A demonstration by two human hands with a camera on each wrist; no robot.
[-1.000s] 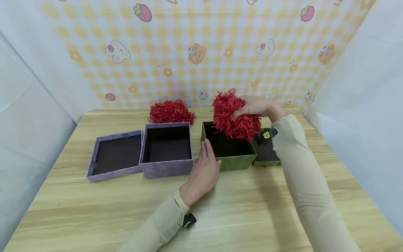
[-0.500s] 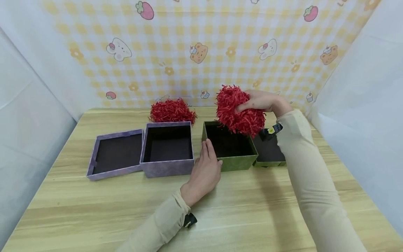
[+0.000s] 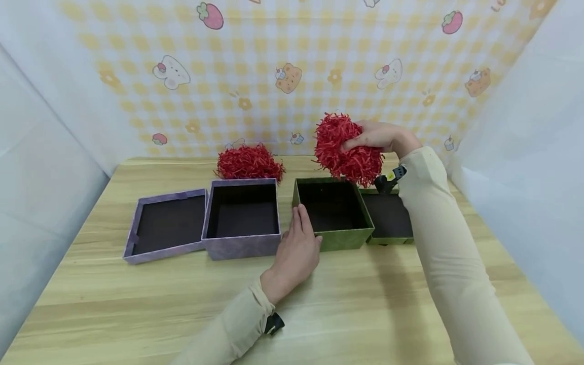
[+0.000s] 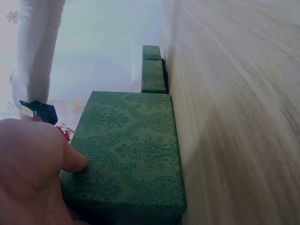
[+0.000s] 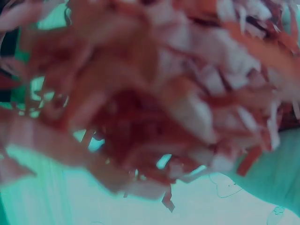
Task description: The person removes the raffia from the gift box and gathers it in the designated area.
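My right hand [image 3: 380, 137] grips a big clump of red shredded paper [image 3: 344, 149], raised above the back of the open green box [image 3: 342, 238]. In the right wrist view, blurred red shredded paper [image 5: 140, 112] fills most of the picture. My left hand [image 3: 296, 248] rests at the near left corner of the green box, fingers stretched along its left wall. In the left wrist view, the thumb of that hand touches the patterned front wall of the green box [image 4: 131, 145]. The inside of the box looks black, with no shredded paper visible in it.
Left of the green box stands an open purple box [image 3: 242, 246], with its purple lid [image 3: 171, 223] lying upturned beside it. Behind them sits a second pile of red shredded paper [image 3: 249, 162]. The green lid [image 3: 388, 215] lies to the right, partly behind the right sleeve.
The right hand has lifted the clump of red shredded paper higher and slightly right, uncovering more of the green box's opening. The left hand has stayed at the box corner.
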